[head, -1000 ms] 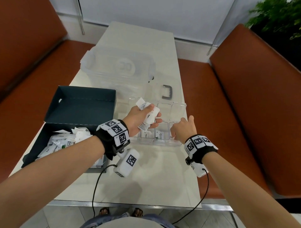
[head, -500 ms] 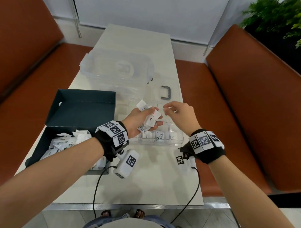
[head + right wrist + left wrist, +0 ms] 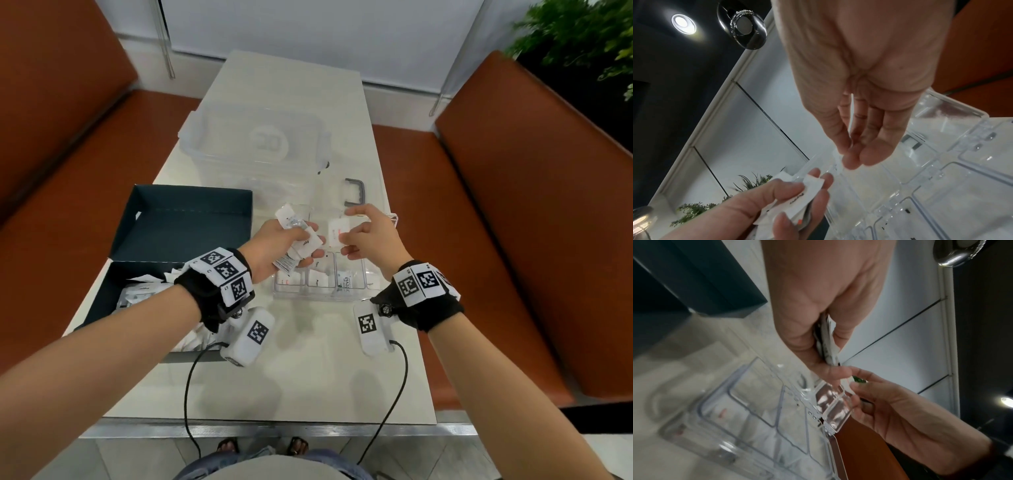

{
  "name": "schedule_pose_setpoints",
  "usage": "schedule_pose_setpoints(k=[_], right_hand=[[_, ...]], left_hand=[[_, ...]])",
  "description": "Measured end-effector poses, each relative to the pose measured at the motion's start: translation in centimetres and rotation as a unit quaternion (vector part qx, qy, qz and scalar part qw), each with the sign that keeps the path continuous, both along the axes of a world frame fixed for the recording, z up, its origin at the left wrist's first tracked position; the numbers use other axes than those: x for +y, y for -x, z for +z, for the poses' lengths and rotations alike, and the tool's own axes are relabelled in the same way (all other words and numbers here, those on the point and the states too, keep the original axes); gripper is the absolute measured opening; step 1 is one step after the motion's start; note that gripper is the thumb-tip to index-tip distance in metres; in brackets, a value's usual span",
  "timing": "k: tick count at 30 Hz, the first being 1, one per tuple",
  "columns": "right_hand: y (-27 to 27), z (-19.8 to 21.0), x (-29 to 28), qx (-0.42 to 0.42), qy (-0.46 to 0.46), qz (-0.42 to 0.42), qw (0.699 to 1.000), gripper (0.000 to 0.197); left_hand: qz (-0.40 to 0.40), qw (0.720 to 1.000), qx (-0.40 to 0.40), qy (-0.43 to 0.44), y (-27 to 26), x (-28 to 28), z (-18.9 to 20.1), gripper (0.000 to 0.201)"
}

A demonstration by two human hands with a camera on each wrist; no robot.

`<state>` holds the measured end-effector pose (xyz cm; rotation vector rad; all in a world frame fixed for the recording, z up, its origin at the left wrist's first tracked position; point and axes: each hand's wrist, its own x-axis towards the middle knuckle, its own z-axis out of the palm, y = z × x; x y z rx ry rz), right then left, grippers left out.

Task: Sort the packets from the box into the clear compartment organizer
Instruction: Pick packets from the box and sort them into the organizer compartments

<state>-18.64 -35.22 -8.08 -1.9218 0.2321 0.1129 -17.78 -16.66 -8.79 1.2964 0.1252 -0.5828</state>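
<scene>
Over the organizer: both hands meet.
Left hand [image 3: 274, 248]: fingers curled round a bunch of packets [image 3: 301, 240].
Right hand [image 3: 371, 240]: thumb and fingertips pinch one white packet [image 3: 338, 233].
Organizer [image 3: 356, 291]: clear, near row holding packets, beneath the hands.
Box [image 3: 178, 226]: dark, left of organizer, more packets inside.

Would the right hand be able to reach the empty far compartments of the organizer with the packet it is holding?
Probably yes. The right hand pinches a packet directly above the organizer, whose lid is open, and the left hand holds its bundle off to the side.
</scene>
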Motion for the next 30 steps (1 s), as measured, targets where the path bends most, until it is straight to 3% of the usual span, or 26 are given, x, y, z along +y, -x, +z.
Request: schedule_pose_setpoints(k=[2,10,16,20,24,30], right_hand=[[0.0,0.0,0.5,0.020,-0.020,0.021,0.999,0.033],[-0.6,-1.2,3.9,0.052,-0.046,0.041,0.997,0.012],[-2.1,-2.4,5.5,0.020,0.126,0.088,0.988,0.014],[-2.9,-3.6,7.4,0.016,0.301,0.166,0.939,0.013],[-2.7,-4.9,8.7,0.054,0.408,0.187,0.892,0.018],[-2.1,-6.4,9.2,0.009,0.575,0.228,0.785,0.024]], left_hand=[[0.025,1.000,-0.003,0.004,-0.3,1.3,0.1,0.018],[0.060,0.998,-0.012,-0.016,0.0,4.0,-0.3,0.015],[0.066,0.997,-0.012,-0.028,0.4,5.1,-0.8,0.016],[0.073,0.997,-0.008,-0.026,0.6,5.8,-1.0,0.015],[0.075,0.997,-0.008,-0.019,0.9,6.5,-1.1,0.015],[0.078,0.997,-0.007,-0.015,1.1,7.4,-1.3,0.012]])
